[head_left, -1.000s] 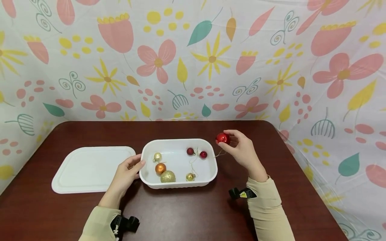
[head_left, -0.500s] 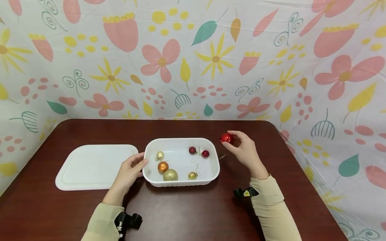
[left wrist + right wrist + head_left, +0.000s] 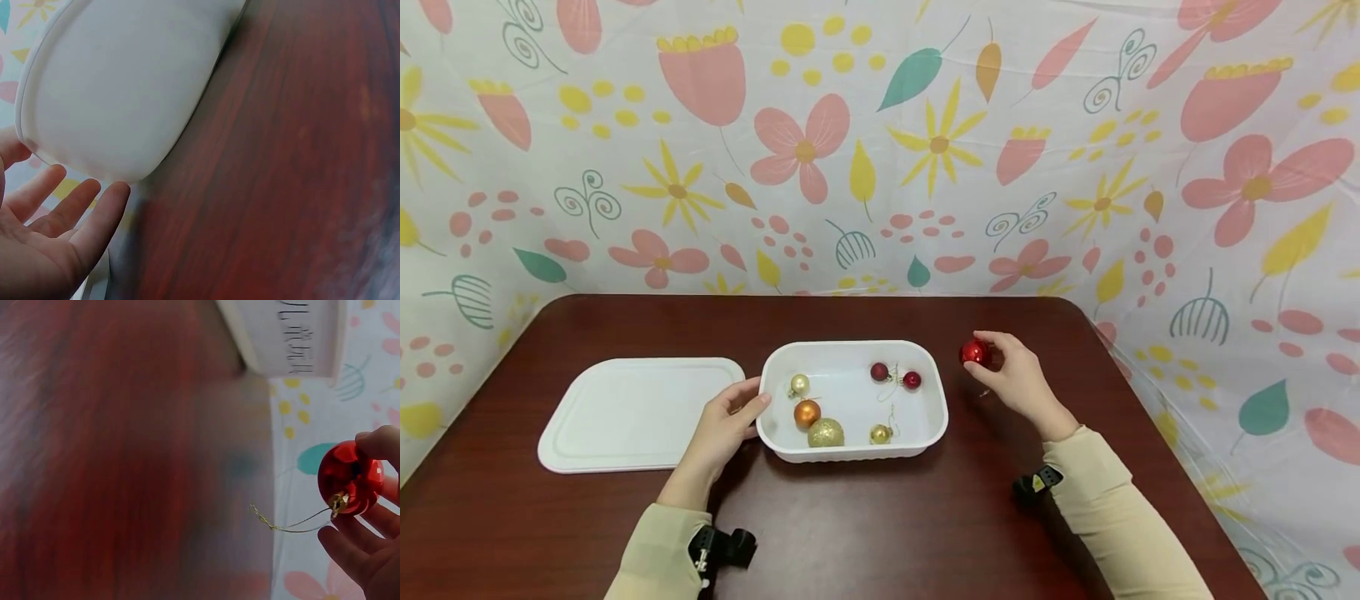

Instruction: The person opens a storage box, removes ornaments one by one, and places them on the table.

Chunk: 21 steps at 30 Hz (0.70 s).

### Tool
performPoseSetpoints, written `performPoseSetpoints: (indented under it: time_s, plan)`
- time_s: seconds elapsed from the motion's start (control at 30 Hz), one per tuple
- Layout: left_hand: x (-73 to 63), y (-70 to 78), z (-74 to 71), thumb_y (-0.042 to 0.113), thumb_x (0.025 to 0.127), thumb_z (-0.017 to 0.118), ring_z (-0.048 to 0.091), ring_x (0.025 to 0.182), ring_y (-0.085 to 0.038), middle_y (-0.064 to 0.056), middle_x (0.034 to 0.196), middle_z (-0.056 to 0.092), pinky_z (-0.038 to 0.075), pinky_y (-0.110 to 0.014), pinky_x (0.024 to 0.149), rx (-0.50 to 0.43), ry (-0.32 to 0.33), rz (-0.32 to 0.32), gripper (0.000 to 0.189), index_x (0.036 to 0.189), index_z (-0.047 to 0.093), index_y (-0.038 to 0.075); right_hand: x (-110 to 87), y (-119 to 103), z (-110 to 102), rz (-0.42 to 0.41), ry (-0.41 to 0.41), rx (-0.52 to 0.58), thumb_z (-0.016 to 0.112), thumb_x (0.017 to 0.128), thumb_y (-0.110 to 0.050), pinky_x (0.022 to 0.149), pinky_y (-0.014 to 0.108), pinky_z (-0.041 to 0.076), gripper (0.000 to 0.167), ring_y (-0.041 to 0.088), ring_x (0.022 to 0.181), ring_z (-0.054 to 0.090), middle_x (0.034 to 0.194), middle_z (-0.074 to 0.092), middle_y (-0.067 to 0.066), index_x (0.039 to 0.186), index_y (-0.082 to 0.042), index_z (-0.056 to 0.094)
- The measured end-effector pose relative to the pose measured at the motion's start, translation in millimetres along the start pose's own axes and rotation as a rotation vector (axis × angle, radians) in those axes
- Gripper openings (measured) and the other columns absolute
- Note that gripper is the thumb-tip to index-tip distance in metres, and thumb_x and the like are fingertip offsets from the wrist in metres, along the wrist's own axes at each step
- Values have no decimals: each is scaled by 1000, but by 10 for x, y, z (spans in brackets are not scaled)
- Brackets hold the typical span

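A shiny red Christmas bauble [image 3: 975, 352] is pinched between the thumb and fingers of my right hand [image 3: 1018, 379], to the right of a white plastic box [image 3: 850, 456]. In the right wrist view, the bauble [image 3: 350, 477] has a gold cap and a dangling gold string loop. My left hand [image 3: 725, 421] holds the box's left end, thumb at the rim. Fingertips meet its outer wall [image 3: 119, 94] in the left wrist view. Inside lie an orange bauble [image 3: 807, 413], a glittery gold bauble [image 3: 826, 433], two dark red ones [image 3: 879, 372] and two small gold ones [image 3: 880, 434].
A white lid [image 3: 632, 417] lies flat on the dark brown table [image 3: 865, 533], left of the box. Behind the table hangs a flower-patterned cloth [image 3: 865, 167]. Dark writing [image 3: 299, 337] marks the box's end wall.
My right hand has moved right, away from the box, and slightly down with the red bauble. The left hand keeps its hold on the box. The head view has shifted slightly.
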<state>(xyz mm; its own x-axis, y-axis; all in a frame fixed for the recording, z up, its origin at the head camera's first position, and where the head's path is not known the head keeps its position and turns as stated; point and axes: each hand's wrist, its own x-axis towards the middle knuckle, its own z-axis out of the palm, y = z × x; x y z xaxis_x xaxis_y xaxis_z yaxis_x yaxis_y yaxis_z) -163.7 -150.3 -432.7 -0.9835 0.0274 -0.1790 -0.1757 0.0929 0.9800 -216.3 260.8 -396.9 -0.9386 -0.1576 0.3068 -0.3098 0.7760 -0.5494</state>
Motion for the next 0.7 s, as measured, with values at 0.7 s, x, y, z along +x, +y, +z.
performPoseSetpoints:
  time_s: [0.7]
  plan:
    - [26, -31, 1, 21, 95, 58, 60, 102, -17, -22, 136, 48, 56, -25, 77, -15, 3, 13, 47, 137, 45, 3, -1, 157, 156, 28, -179, -124, 71, 83, -21, 80, 40, 50, 44, 26, 92, 54, 116, 59, 17, 122, -3, 58]
